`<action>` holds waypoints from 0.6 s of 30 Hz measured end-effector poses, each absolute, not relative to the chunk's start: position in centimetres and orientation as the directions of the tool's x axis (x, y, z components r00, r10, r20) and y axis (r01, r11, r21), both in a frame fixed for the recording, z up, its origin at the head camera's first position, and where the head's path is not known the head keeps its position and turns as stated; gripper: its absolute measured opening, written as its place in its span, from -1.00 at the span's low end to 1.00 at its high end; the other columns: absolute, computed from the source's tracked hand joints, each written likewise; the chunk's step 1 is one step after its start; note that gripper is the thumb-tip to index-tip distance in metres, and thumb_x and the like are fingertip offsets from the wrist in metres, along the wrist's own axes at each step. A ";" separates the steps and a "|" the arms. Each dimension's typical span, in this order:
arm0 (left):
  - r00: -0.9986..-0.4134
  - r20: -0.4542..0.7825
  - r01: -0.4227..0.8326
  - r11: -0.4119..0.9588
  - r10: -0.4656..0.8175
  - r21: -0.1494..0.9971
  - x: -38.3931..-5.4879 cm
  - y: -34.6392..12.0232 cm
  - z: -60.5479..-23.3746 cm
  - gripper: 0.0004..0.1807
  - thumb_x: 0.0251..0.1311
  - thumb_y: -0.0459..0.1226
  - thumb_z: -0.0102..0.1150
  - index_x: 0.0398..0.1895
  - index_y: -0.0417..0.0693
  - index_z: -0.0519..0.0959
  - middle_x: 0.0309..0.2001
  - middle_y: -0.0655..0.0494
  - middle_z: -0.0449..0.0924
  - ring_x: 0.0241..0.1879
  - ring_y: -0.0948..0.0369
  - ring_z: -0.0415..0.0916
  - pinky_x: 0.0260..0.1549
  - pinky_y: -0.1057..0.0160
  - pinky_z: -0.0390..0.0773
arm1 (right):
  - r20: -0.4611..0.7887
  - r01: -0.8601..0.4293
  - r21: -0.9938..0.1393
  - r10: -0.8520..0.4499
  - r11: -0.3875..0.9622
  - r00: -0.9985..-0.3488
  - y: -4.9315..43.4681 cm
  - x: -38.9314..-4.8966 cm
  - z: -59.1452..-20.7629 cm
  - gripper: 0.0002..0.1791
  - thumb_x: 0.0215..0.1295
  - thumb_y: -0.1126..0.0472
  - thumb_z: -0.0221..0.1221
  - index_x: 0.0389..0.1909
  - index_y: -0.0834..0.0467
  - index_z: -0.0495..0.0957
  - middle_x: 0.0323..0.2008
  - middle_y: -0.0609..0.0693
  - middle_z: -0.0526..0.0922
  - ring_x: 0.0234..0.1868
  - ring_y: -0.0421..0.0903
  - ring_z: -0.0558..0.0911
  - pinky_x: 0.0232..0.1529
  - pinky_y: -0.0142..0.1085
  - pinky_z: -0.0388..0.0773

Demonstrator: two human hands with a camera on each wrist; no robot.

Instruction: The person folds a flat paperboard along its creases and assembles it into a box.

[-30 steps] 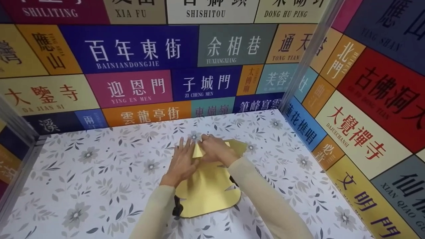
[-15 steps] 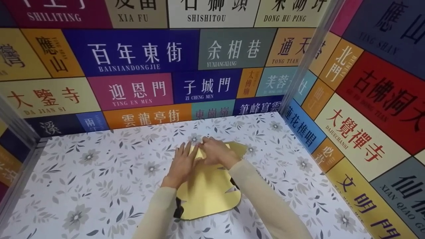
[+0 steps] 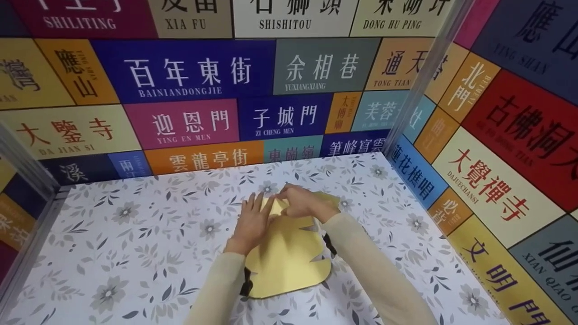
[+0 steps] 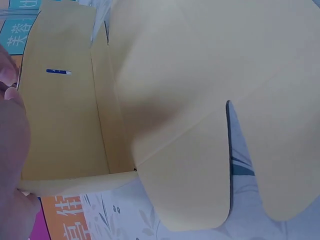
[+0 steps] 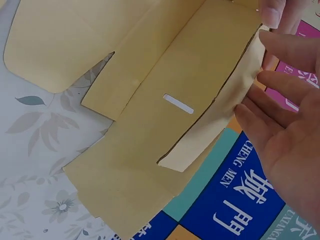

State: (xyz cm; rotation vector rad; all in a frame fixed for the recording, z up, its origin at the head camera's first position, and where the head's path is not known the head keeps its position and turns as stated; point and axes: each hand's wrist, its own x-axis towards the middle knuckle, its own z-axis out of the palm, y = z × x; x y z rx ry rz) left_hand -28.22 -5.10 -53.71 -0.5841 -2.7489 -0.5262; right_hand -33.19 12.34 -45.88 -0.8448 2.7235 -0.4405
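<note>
A partly folded yellow cardboard box (image 3: 291, 257) lies on the table, its notched flaps spread toward the person. My left hand (image 3: 250, 225) rests against its far left part, fingers mostly straight and spread. Close beside it, my right hand (image 3: 300, 203), with bent fingers, pinches the far edge of the cardboard. In the right wrist view, a narrow folded flap (image 5: 212, 112) stands along that edge, with fingers (image 5: 270, 107) against its outer face. A panel with a small slot (image 5: 178, 103) lies inside the fold. In the left wrist view, the raised panel (image 4: 60, 115) meets the wide sheet at a crease.
A white tablecloth (image 3: 149, 234) with grey flowers and leaves covers the table. Behind it rises a wall (image 3: 189, 72) of coloured name panels, with another wall (image 3: 505, 144) at the right. Small black parts (image 3: 246, 282) sit under the sleeves.
The right hand shifts slightly along the far edge, and more of the cardboard's right notches shows. The left hand stays nearly in place. The head view drifts a little.
</note>
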 end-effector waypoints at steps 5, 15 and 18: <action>-0.875 0.346 0.443 0.848 0.339 0.291 -28.1 -5.0 -53.6 -0.48 0.50 -0.09 -0.04 0.41 -0.10 0.40 0.38 -0.39 0.32 0.40 -0.37 0.23 0.35 -0.38 0.26 | -0.057 -0.447 -0.399 -0.508 0.801 -0.859 13.3 -33.0 -46.0 -0.55 0.33 0.28 0.19 0.24 0.28 0.55 0.22 0.20 0.55 0.28 0.16 0.53 0.36 -0.01 0.46; -0.876 0.348 0.441 0.848 0.335 0.295 -27.9 -5.1 -53.9 -0.53 0.51 -0.10 -0.08 0.41 0.10 0.43 0.40 -0.43 0.28 0.41 -0.40 0.20 0.34 -0.41 0.24 | 0.297 -0.224 -0.458 -0.089 0.860 -0.951 14.2 -30.9 -48.0 -0.73 0.28 0.36 0.10 -0.16 0.19 0.75 -0.12 0.09 0.67 -0.01 0.10 0.66 -0.06 -0.02 0.66; -0.862 0.368 0.459 0.844 0.347 0.277 -27.9 -5.0 -53.8 -0.56 0.50 -0.13 -0.05 0.39 0.14 0.46 0.39 -0.46 0.29 0.39 -0.41 0.22 0.31 -0.42 0.27 | 0.313 -0.184 -0.516 -0.016 0.836 -0.950 14.5 -30.2 -48.8 -0.70 0.25 0.40 0.07 -0.17 0.20 0.75 -0.11 0.11 0.68 -0.01 0.12 0.66 -0.14 -0.03 0.67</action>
